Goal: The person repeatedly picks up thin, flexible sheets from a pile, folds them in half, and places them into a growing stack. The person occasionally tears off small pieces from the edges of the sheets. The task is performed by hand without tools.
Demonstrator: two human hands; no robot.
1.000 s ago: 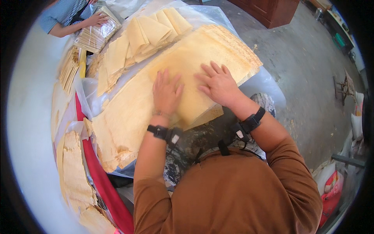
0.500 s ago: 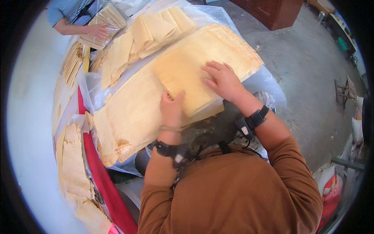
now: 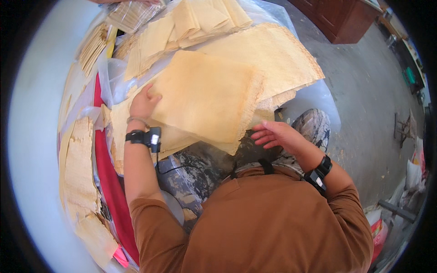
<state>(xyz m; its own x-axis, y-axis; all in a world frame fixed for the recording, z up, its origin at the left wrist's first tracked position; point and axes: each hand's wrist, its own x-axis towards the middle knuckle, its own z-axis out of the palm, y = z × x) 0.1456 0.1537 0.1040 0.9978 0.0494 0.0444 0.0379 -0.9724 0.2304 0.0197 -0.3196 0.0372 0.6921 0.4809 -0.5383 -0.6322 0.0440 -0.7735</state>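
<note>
A broad, thin, pale-yellow sheet [image 3: 205,93] with a ragged right edge, perhaps dried bean-curd skin, lies tilted across similar sheets in front of me. My left hand [image 3: 144,102] grips its left edge, thumb on top and the other fingers partly hidden. Just beyond the sheet's lower right corner is my right hand [image 3: 277,136], fingers stretched out and holding nothing, above my lap. Underneath, a wide stack of sheets [image 3: 282,57] shows its rough, crumbly edge to the right.
Folded sheets [image 3: 186,22] lie in a row at the back. Another person's hand [image 3: 152,2] rests by a clear-wrapped bundle [image 3: 132,16]. Torn sheets [image 3: 79,168] lie left of a red strip [image 3: 111,200]. A brown cabinet [image 3: 339,20] stands on the floor at the far right.
The yellow sheet now spreads wider and farther left. My left hand has moved left with its edge; my right hand has come off the sheet, toward me. The other person has mostly left view.
</note>
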